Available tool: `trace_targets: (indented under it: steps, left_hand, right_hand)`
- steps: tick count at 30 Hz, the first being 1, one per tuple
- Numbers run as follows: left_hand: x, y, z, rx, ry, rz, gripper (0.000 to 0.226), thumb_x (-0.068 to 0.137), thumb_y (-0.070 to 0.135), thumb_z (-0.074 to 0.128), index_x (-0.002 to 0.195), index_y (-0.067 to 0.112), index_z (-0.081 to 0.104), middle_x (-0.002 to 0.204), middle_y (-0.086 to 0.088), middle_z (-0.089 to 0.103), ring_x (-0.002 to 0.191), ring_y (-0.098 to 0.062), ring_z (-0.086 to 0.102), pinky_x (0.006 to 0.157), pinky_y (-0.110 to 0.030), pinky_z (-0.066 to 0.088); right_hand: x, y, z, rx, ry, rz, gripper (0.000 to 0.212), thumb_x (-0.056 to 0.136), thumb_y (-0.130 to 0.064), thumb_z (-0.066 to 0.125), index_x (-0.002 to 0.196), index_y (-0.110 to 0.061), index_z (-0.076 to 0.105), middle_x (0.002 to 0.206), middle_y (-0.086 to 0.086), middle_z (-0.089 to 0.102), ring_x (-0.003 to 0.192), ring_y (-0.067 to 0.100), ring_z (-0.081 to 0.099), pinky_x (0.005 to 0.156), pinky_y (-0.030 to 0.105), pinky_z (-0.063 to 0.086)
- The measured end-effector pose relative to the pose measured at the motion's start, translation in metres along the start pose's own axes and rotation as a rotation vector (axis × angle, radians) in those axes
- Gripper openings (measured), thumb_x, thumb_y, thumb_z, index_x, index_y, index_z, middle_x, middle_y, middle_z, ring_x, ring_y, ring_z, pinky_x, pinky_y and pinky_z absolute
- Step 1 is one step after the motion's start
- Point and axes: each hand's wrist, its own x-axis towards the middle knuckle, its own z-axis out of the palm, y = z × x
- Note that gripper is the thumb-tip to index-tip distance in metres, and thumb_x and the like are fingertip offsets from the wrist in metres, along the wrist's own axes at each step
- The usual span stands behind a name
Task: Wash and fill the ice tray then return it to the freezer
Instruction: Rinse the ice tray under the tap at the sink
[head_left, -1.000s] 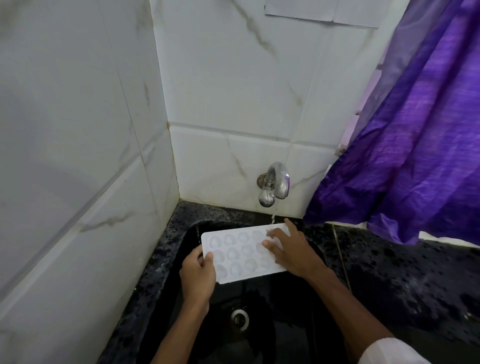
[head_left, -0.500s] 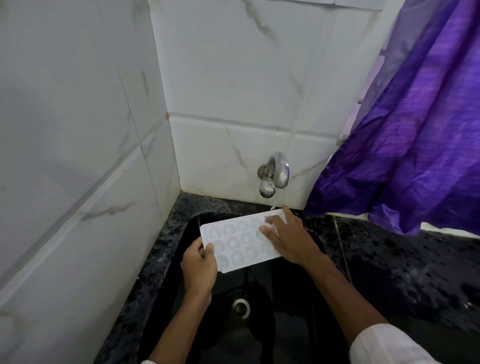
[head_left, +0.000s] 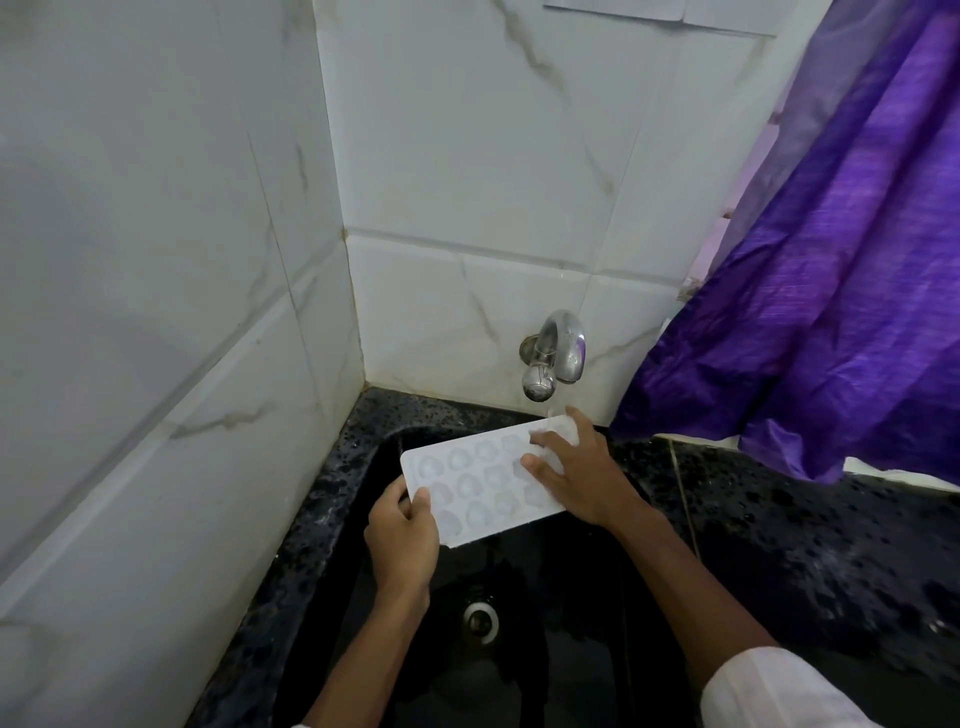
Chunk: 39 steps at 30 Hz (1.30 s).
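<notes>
One white ice tray (head_left: 480, 480) was held over the black sink (head_left: 566, 623) in the corner of two white-tiled walls (head_left: 467, 182), its far right corner under the spout of the single chrome tap (head_left: 556, 353). A thin stream of water (head_left: 549, 410) fell from that tap onto the tray's end. We counted two hands at work. The left hand (head_left: 402, 540) gripped the tray's near left corner, thumb on top and fingers (head_left: 395, 491) curled round the edge. The right hand (head_left: 582, 480) lay on the far right end, its fingers (head_left: 543, 464) straight, spread and pressed flat on the wet cells. The tray showed three rows of rounded moulds; we made out about a dozen uncovered, with more hidden beneath the right hand, so we could not give a full count. The tray sat clear of the sink floor, where one round metal drain (head_left: 482, 618) showed below and between the two forearms. A black speckled bench (head_left: 805, 545) ran off to the right of the sink, wet in patches. One purple curtain (head_left: 831, 260) hung down to it beside the tap. A white sleeve (head_left: 769, 691) covered the right arm near the elbow.
</notes>
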Motion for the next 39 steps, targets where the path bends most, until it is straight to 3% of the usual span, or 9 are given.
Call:
trace_targets:
  steps: [7, 13, 19, 28, 35, 39]
  left_hand:
    - [0.003, 0.002, 0.001, -0.03, 0.04, -0.018, 0.018, 0.101, 0.014, 0.052, 0.1, 0.023, 0.066, 0.09, 0.004, 0.072, 0.083, -0.013, 0.07, 0.071, -0.035, 0.059]
    - [0.002, 0.005, 0.005, -0.034, 0.064, -0.023, 0.018, 0.101, 0.013, 0.052, 0.1, 0.02, 0.068, 0.09, 0.005, 0.072, 0.081, -0.01, 0.069, 0.059, -0.023, 0.049]
    - [0.005, 0.005, 0.005, -0.036, 0.062, -0.019, 0.018, 0.101, 0.013, 0.052, 0.102, 0.022, 0.067, 0.094, 0.004, 0.072, 0.086, -0.013, 0.069, 0.066, -0.027, 0.052]
    - [0.003, 0.006, 0.004, -0.042, 0.047, 0.024, 0.021, 0.102, 0.014, 0.051, 0.113, 0.019, 0.068, 0.099, 0.002, 0.074, 0.089, -0.013, 0.071, 0.069, -0.026, 0.054]
    - [-0.001, 0.005, 0.003, -0.051, 0.048, 0.029, 0.021, 0.102, 0.015, 0.051, 0.114, 0.018, 0.068, 0.098, 0.003, 0.074, 0.088, -0.014, 0.071, 0.075, -0.036, 0.06]
    - [-0.002, 0.005, 0.003, -0.056, 0.057, 0.034, 0.022, 0.102, 0.015, 0.051, 0.114, 0.018, 0.069, 0.1, 0.002, 0.074, 0.089, -0.014, 0.072, 0.071, -0.031, 0.058]
  right_hand:
    - [-0.005, 0.013, 0.005, 0.215, 0.096, 0.028, 0.063, 0.082, -0.063, 0.059, 0.13, -0.03, 0.037, 0.153, -0.001, 0.013, 0.14, 0.027, 0.026, 0.11, 0.043, 0.037]
    - [-0.011, 0.017, 0.01, 0.164, 0.09, -0.024, 0.038, 0.085, -0.068, 0.049, 0.112, -0.044, 0.038, 0.148, -0.008, 0.016, 0.133, 0.025, 0.032, 0.098, 0.044, 0.05]
    - [-0.011, 0.007, 0.005, 0.067, 0.032, -0.024, 0.035, 0.094, -0.057, 0.047, 0.124, -0.042, 0.052, 0.157, -0.004, 0.008, 0.139, 0.034, 0.022, 0.107, 0.047, 0.036]
    - [-0.011, -0.003, -0.001, -0.025, 0.019, -0.01, 0.045, 0.096, -0.057, 0.041, 0.134, -0.034, 0.05, 0.161, -0.002, 0.007, 0.139, 0.035, 0.025, 0.108, 0.048, 0.034]
    - [-0.013, -0.003, -0.004, 0.014, 0.005, -0.005, 0.044, 0.095, -0.057, 0.045, 0.132, -0.034, 0.05, 0.159, -0.003, 0.011, 0.138, 0.035, 0.027, 0.107, 0.047, 0.035]
    - [-0.017, -0.006, -0.004, -0.022, 0.002, -0.014, 0.046, 0.096, -0.057, 0.04, 0.136, -0.035, 0.048, 0.162, -0.002, 0.005, 0.141, 0.035, 0.021, 0.109, 0.047, 0.032]
